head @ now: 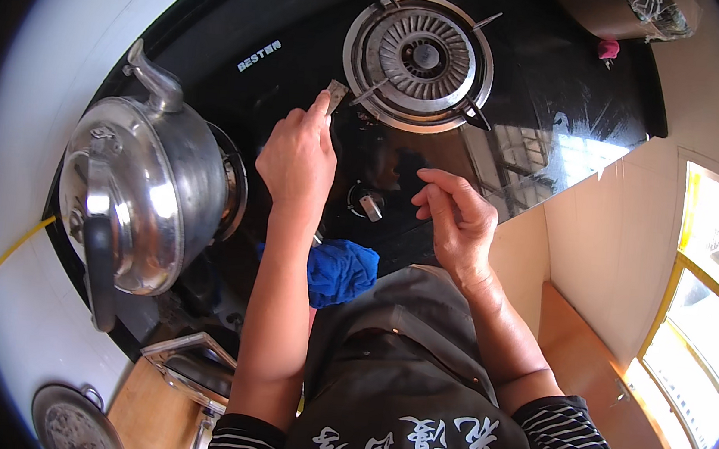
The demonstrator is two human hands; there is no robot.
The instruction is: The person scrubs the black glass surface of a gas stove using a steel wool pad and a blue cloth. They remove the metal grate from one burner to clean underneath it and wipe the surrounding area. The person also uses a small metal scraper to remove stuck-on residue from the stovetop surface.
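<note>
My left hand [301, 154] pinches a small flat greyish piece [337, 94], perhaps a scraper blade, its index finger stretched along it. The piece meets the black glass hob [313, 32] just left of the gas burner [426, 59], whose metal ring has dark residue beside it. My right hand [457, 218] hovers over the hob's front part, fingers loosely bent, with nothing visible in it. Between the hands, a control knob [371, 207] sits on the glass. A crumpled blue cloth [342, 273] lies at the front edge, partly behind my left forearm.
A large metal kettle [134, 203] with a black handle stands on the left burner. A dark pan [77, 424] is at the lower left. A pink object [608, 50] lies near a brown container [620, 12] at the back right. A bright window [708, 310] is on the right.
</note>
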